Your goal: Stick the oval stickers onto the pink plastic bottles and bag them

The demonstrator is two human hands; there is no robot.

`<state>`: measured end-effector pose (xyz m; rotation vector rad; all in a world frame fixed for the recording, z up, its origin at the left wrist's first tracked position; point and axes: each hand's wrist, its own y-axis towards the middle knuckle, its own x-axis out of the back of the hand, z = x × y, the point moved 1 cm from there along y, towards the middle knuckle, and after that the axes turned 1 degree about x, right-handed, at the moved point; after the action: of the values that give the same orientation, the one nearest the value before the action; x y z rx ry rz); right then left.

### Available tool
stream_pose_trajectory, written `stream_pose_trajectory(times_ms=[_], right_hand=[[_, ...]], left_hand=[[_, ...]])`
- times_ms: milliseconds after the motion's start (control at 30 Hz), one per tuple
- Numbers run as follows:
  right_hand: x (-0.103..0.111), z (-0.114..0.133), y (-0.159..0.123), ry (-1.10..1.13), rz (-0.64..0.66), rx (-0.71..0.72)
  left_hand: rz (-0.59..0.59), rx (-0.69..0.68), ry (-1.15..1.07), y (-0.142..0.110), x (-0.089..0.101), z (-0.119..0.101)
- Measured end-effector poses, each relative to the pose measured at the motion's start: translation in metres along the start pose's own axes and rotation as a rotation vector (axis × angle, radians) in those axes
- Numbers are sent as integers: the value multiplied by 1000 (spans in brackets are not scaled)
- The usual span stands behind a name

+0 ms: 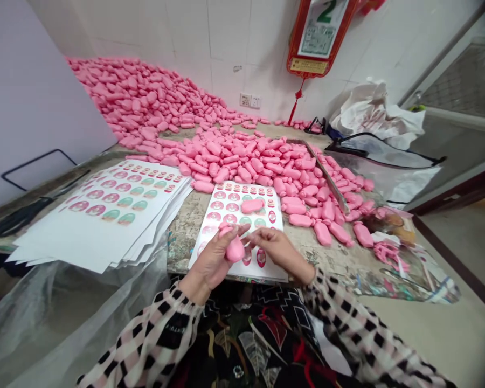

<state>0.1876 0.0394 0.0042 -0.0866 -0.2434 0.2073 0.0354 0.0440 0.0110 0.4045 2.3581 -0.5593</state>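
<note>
My left hand [210,260] is closed round a small pink plastic bottle [235,251], whose rounded end faces me. Just right of it, my right hand [282,251] has its thumb and fingers drawn together over a sticker sheet [275,272]; whether a sticker is between the fingertips I cannot make out. The sheet carries rows of pink, green and red printed stickers. Another pink bottle [253,206] lies on the sheet, beyond my hands. Part of the sheet is hidden beneath both hands.
Many pink bottles [242,156] cover the worktable behind the sheet, with a taller heap [133,97] against the wall. A stack of sticker sheets [92,242] lies left. A bar [327,178] runs through the bottles. Plastic bags [388,161] stand at the right.
</note>
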Motion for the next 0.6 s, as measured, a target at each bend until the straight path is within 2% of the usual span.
stream_pose_trajectory(times_ms=[133,200,267,367,433,533,600], right_hand=[[37,2,46,-717,-387,6],[38,4,65,-951,-442,-41],[28,6,77,-1041,-375,-87],[11,8,82,-1044,-234,-73],[5,8,79,-961,-215,6],[7,6,67,-609,-213,155],[12,4,56,-282,-151,156]], left_hand=[[7,114,-18,-5,8,-8],[19,158,8,-8,10,-11],[28,183,19,-9,13,-11],[-3,195,17,-8,20,-11],[-53,203,38,-4,24,-12],[-78,233,87,2,25,-11],[-23,263,122,7,20,-7]])
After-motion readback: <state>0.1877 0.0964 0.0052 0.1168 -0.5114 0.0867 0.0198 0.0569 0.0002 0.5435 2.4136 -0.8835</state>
